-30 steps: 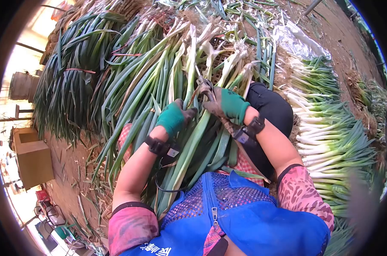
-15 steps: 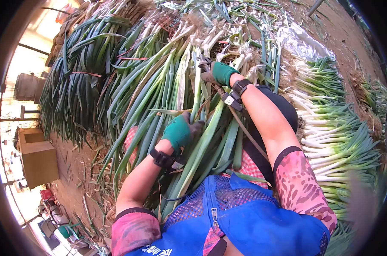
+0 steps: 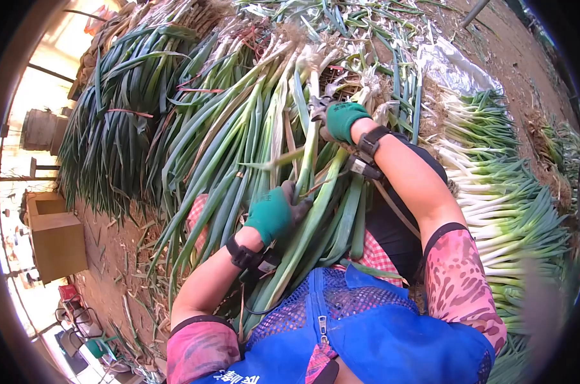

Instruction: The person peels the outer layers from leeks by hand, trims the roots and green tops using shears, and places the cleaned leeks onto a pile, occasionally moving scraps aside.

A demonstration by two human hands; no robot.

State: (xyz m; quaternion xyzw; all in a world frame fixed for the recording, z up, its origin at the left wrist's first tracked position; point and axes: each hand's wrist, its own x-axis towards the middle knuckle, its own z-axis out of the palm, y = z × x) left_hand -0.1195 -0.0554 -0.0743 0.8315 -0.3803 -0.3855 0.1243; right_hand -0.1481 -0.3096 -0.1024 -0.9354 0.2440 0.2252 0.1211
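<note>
One stalk [image 3: 308,165] in left hand [image 3: 272,215], one cutter [image 3: 317,105] in right hand [image 3: 343,121]

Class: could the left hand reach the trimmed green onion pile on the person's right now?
Probably not readily: the left hand grips a green onion stalk, and the right arm lies between it and the trimmed pile.

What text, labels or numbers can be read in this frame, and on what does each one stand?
Blue apron: white lettering at the bottom edge, upside down and cut off by the frame; not readable.
Left wrist band: small white label, too small to read.
Right wrist band: pale tag, too small to read.
Nothing else bears text, the green onions included.
</note>
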